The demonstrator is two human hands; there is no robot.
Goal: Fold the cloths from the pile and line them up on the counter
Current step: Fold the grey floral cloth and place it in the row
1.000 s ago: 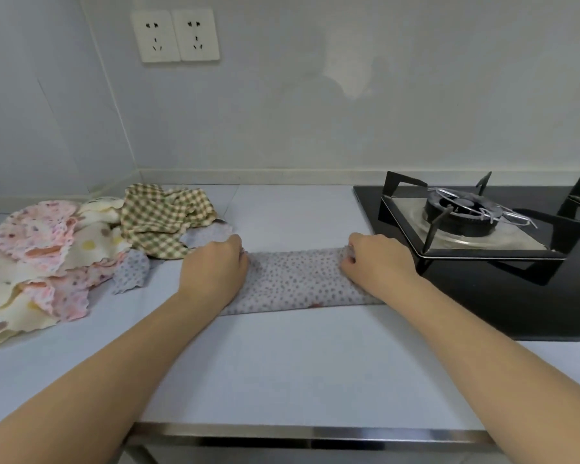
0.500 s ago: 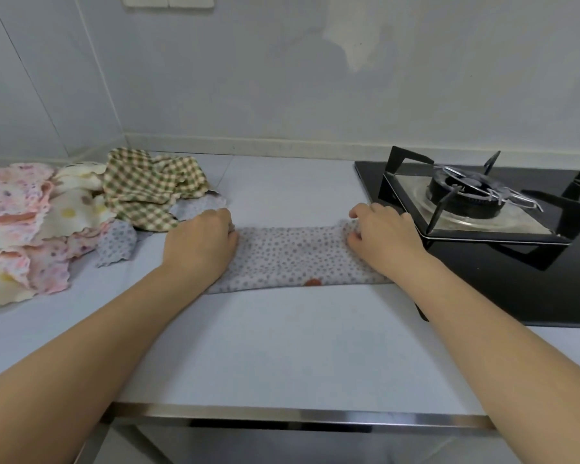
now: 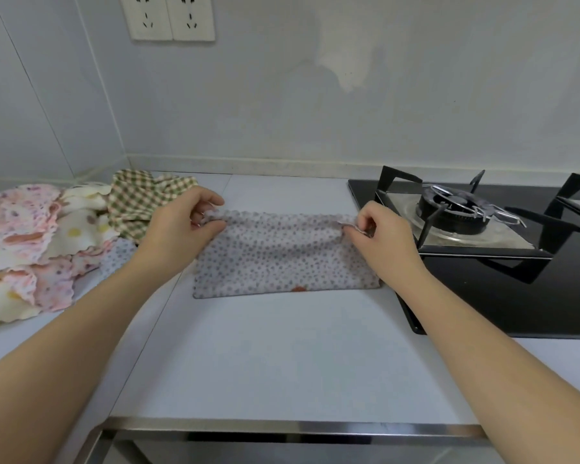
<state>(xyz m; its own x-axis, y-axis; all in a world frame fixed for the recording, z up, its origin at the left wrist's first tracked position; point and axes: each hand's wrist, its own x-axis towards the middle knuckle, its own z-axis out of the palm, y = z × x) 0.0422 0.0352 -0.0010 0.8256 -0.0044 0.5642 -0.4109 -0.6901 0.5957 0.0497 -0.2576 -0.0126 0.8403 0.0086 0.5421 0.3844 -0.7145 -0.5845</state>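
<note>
Left grip: the left grip (image 3: 181, 226) pinches the far left corner of the dotted cloth (image 3: 282, 259), thumb against curled fingers.
Right grip: the right grip (image 3: 379, 236) pinches the far right corner of the same cloth in the same way, fingers curled round the scalloped hem.
Dotted cloth: a pale grey strip with small dark dots, stretched lengthwise between the two hands. Its near long edge lies flat on the surface (image 3: 282, 356), and its far edge seems slightly raised where it is held. A small orange mark shows on the near edge.
Place: the cloth sits mid-surface, between the pile (image 3: 37, 242) on the left and the hob (image 3: 516, 296) on the right, with its right end just beside the black glass.
Pile: loose, unfolded cloths in pink floral and cream with yellow spots. A green checked cloth (image 3: 134, 202) lies at the pile's right side, partly behind the left hand.
Hob: the burner (image 3: 456, 209) sits under black pan supports.
Wall: two white sockets (image 3: 171, 16) are above the left part of the surface.
Front: a metal strip (image 3: 282, 426) runs along the near edge.
</note>
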